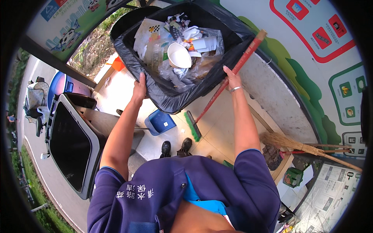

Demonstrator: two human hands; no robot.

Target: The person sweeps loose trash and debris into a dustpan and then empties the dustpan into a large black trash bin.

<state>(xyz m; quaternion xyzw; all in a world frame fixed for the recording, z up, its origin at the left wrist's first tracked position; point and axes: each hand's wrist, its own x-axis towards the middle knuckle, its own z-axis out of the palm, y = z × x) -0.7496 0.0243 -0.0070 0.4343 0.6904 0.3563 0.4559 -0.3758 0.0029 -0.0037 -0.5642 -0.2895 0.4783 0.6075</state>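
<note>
Before me stands a bin lined with a black plastic bag, its mouth tilted toward me. Inside lie a white paper bowl, clear plastic packaging and crumpled wrappers. My left hand grips the near left rim through the bag, thumb on top. On the right side, my right hand holds the rim the same way. A red broom handle runs against this right hand; whether its fingers also hold the handle is hidden. The green broom head rests on the floor.
A blue dustpan lies on the tiled floor near my shoes. Left stands another bin with a black lid, beyond it a blue-rimmed tub. A straw broom leans at right beside the printed wall panel.
</note>
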